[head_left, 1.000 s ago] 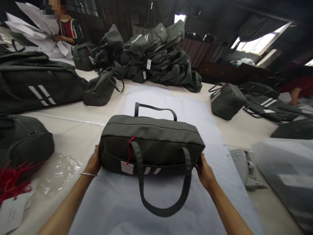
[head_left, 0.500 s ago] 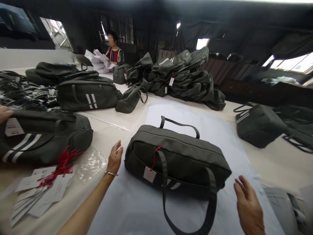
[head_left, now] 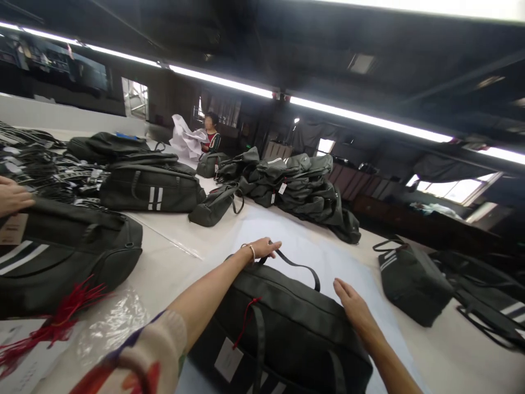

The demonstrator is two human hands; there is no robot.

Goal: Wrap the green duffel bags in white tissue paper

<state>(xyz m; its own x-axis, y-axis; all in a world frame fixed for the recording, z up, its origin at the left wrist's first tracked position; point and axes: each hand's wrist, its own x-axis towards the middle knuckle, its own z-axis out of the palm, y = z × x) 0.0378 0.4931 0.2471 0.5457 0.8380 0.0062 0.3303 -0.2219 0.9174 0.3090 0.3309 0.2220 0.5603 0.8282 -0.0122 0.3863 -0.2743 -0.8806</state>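
Observation:
A dark green duffel bag (head_left: 299,317) lies in front of me on white sheeting, with two white stripes low on its near side. A white hang tag (head_left: 228,359) dangles from its near handle by a red cord (head_left: 246,323). Over the bag's far edge, my left hand (head_left: 264,248) grips the left end of the far handle (head_left: 301,266). At the right rear of the bag is my right hand (head_left: 353,302), its fingers stretched out and holding nothing. Part of the near handle runs out of the bottom of the view.
Another person's hand (head_left: 14,197) rests on a striped duffel bag (head_left: 74,246) at left. Nearby lie red cords (head_left: 61,323) and a clear plastic bag (head_left: 110,323). More bags (head_left: 303,186) are piled behind, and others (head_left: 414,279) stand right. A co-worker (head_left: 211,134) handles white paper.
My left hand has moved from beside the bag onto its far handle. My right hand has reached forward to the bag's rear right. The view has tilted up.

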